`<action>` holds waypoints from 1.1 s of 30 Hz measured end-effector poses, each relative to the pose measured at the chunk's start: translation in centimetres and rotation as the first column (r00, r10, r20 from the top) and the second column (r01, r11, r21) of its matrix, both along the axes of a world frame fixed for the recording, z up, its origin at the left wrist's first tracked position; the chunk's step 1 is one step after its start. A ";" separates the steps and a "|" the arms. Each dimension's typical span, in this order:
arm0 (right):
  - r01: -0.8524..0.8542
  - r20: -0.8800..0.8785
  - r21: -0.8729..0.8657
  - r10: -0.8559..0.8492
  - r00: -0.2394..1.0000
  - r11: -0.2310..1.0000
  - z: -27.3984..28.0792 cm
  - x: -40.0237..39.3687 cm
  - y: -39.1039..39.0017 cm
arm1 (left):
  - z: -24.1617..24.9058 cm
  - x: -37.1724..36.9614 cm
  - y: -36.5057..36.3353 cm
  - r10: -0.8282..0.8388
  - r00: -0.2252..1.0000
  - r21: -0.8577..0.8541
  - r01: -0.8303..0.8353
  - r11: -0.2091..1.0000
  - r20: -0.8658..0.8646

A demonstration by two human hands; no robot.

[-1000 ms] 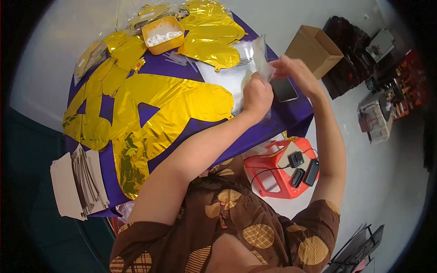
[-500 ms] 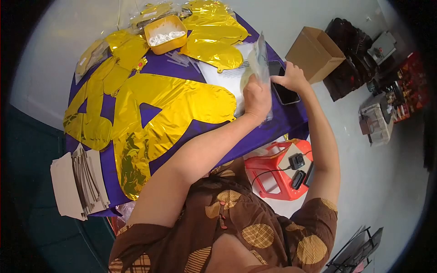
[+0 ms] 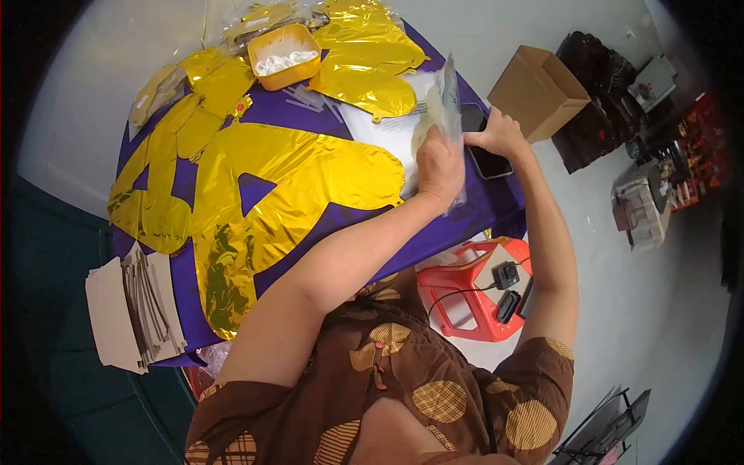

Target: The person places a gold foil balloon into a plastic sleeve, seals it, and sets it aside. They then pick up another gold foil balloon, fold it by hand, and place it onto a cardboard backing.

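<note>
A clear plastic bag (image 3: 447,97) stands on edge above white printed paper (image 3: 386,138) on the purple-covered table. My left hand (image 3: 440,164) has its fingers curled closed around the bag's lower part; its fingertips are partly hidden. Just to the right, my right hand (image 3: 497,133) reaches its thumb to the bag's edge, with the other fingers bent and apart from the thumb. A dark phone (image 3: 490,164) lies beneath my right hand. Large flat gold foil balloons (image 3: 310,167) spread over the table at left.
A yellow container (image 3: 285,76) of white items sits at the back, near clear strips (image 3: 308,99). Stacked cards (image 3: 124,318) lie at the left edge. A red stool (image 3: 465,306) with a small camera (image 3: 505,274) stands below the table. An open cardboard box (image 3: 535,93) is beyond.
The bag's upper edge has shifted slightly right and its plastic has flexed. Both hands stay in almost the same place.
</note>
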State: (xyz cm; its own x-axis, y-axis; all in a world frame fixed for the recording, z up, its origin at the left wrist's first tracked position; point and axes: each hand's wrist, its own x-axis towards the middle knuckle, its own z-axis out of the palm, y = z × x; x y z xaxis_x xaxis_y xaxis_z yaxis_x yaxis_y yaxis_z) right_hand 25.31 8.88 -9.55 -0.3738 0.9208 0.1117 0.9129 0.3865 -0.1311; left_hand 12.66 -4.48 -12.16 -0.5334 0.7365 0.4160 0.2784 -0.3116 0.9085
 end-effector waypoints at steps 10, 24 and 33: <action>0.030 0.045 -0.012 -0.029 0.999 0.999 1.1 -0.4 -0.9 | 0.3 -0.1 -0.3 -0.014 1.000 -0.058 0.013 0.998 -0.015; -0.005 0.017 0.037 0.004 1.000 0.999 0.7 -0.1 -0.9 | 0.5 -0.1 -0.4 -0.018 1.000 -0.025 0.018 1.000 -0.013; -0.029 -0.435 -0.333 -0.126 0.892 0.942 2.4 4.5 -0.2 | 0.7 -0.1 -0.5 -0.033 0.999 -0.049 0.033 0.998 0.009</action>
